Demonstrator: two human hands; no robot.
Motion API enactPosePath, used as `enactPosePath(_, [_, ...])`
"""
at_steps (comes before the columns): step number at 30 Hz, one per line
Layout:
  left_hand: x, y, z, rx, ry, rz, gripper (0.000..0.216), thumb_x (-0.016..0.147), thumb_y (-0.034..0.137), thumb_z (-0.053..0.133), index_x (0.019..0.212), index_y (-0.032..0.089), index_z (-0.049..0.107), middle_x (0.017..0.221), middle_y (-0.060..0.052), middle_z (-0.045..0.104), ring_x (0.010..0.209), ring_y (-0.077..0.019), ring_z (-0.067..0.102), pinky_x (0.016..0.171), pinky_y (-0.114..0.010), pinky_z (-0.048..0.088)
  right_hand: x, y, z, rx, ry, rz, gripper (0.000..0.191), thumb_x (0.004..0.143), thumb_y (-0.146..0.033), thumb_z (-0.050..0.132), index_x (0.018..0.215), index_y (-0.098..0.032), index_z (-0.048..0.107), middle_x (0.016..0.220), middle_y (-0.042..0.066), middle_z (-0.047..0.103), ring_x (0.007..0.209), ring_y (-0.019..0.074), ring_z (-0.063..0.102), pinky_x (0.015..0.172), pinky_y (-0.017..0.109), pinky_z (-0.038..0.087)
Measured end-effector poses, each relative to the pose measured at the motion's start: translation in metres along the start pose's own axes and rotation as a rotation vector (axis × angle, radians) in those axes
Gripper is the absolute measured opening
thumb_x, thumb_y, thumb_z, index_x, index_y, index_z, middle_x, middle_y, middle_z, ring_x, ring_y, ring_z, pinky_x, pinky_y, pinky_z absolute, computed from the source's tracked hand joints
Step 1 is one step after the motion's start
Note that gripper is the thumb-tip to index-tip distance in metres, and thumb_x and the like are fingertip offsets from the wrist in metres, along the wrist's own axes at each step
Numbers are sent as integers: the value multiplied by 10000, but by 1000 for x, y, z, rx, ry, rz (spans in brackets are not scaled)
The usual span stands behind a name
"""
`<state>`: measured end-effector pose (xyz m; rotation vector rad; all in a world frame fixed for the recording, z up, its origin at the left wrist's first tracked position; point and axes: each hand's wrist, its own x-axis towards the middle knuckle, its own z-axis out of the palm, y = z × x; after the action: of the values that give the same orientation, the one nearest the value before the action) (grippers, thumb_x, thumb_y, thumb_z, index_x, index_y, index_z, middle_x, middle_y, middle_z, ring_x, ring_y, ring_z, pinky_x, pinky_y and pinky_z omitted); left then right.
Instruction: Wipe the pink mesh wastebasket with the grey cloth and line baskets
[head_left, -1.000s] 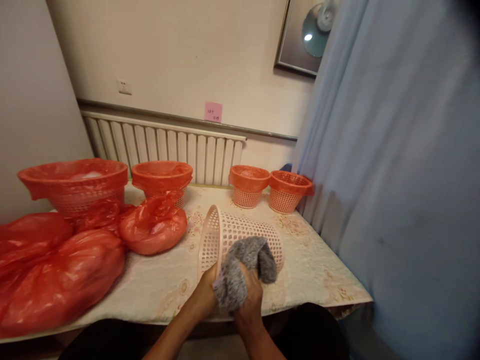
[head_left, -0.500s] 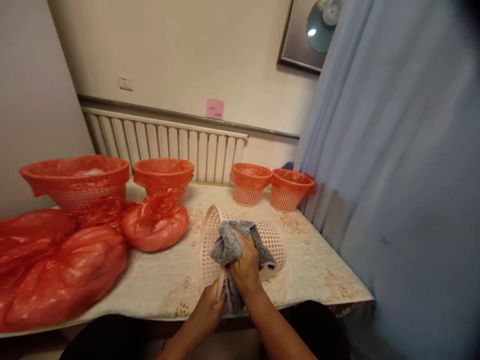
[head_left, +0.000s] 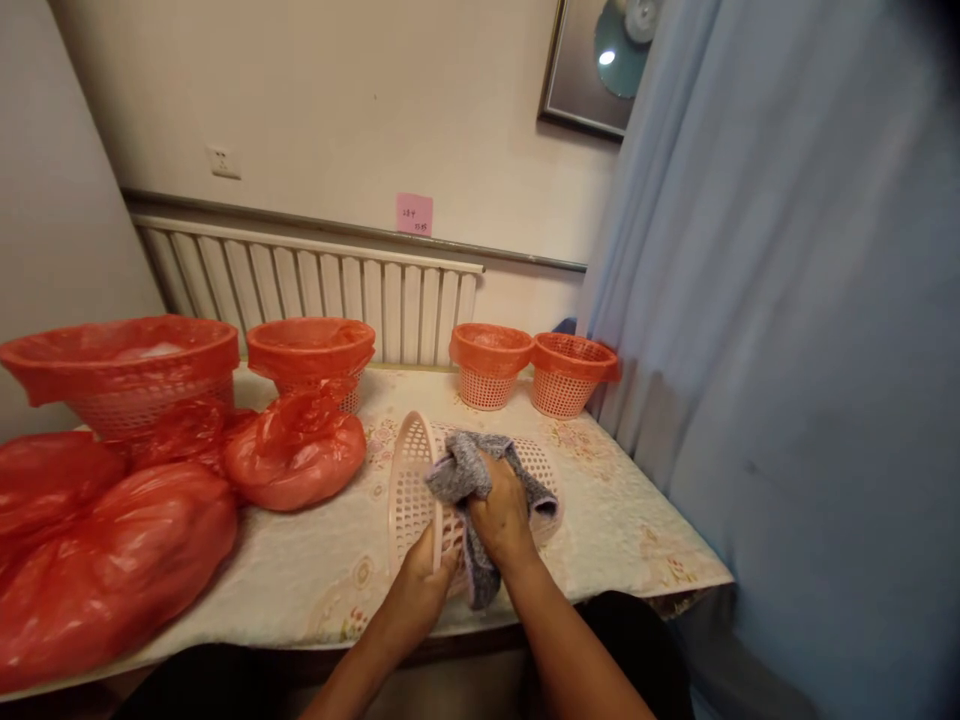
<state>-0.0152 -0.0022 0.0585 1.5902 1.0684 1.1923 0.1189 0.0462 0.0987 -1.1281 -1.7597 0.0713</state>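
A pale pink perforated plastic basket (head_left: pixel 412 490) lies on its side on the table, its mouth facing left. My left hand (head_left: pixel 424 580) grips the near part of its rim, thumb on the inner side. Bunched in my right hand (head_left: pixel 504 505) is a grey cloth (head_left: pixel 461 468), pressed against the outside of the basket wall. Part of the cloth hangs down toward the table's front edge, and another fold spreads to the right. The cloth and my right hand hide much of the basket's side.
Red-lined baskets stand along the back: a wide one (head_left: pixel 150 400), a smaller one (head_left: pixel 307 345), and two at right (head_left: pixel 487 385) (head_left: pixel 562 392). Tied red plastic bags (head_left: pixel 135 560) fill the left of the flowered tablecloth (head_left: pixel 292 570). A blue curtain (head_left: pixel 787 350) borders the right side.
My right hand and the cloth have shifted slightly right along the basket. My left hand keeps its grip on the rim. The whole view has turned a little to the right.
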Motion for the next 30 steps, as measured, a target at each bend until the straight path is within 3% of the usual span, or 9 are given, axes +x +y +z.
enactPosePath(6, [-2,-2,-2,54,5,-11,425,861,270,457,1237,110,573,1242,-120,666,1191,-273,577,1071,-414,410,6,89,-27,-161,121,333,437,761,-169,441,1135,-185,666,1067,80,704,1002,249,621,904,348,449])
enactPosePath(10, [2,-4,-2,48,8,1,413,856,276,465,1204,102,601,1211,-127,683,1162,-282,594,1060,-428,416,-25,116,-33,-214,286,563,441,785,-254,426,1135,-111,653,1002,145,699,950,304,636,844,413,473])
enactPosePath(12, [4,-4,-3,44,-1,-4,413,850,271,472,1203,103,607,1209,-126,685,1145,-281,605,1054,-430,421,-48,111,-23,-210,346,543,459,781,-257,427,1154,-92,638,1001,157,687,966,311,627,857,438,473])
enactPosePath(15, [6,-2,-7,17,-29,-6,428,843,263,476,1219,102,605,1228,-121,677,1144,-275,608,1055,-424,426,-81,84,3,-137,410,345,463,799,-242,458,1215,-100,605,1095,159,654,1056,298,596,913,452,469])
enactPosePath(19, [7,-3,-9,-63,-85,44,428,846,268,511,1241,130,603,1259,-89,667,1187,-271,584,1085,-419,402,-99,37,31,12,291,30,387,885,-242,496,1258,-181,579,1201,124,630,1181,282,541,999,497,433])
enactPosePath(23, [1,-15,-10,-75,-142,108,427,877,279,535,1288,166,571,1316,-67,633,1207,-267,566,1089,-400,400,-81,6,33,68,204,-99,386,903,-233,505,1285,-220,558,1164,99,656,1158,270,557,991,499,441])
enactPosePath(30, [-16,-47,-13,132,-135,91,371,928,384,467,1217,201,612,1311,-79,636,1245,-290,537,1123,-415,341,-26,-13,18,75,111,-57,472,792,-100,443,1233,-142,605,1120,127,661,1101,276,557,977,459,439])
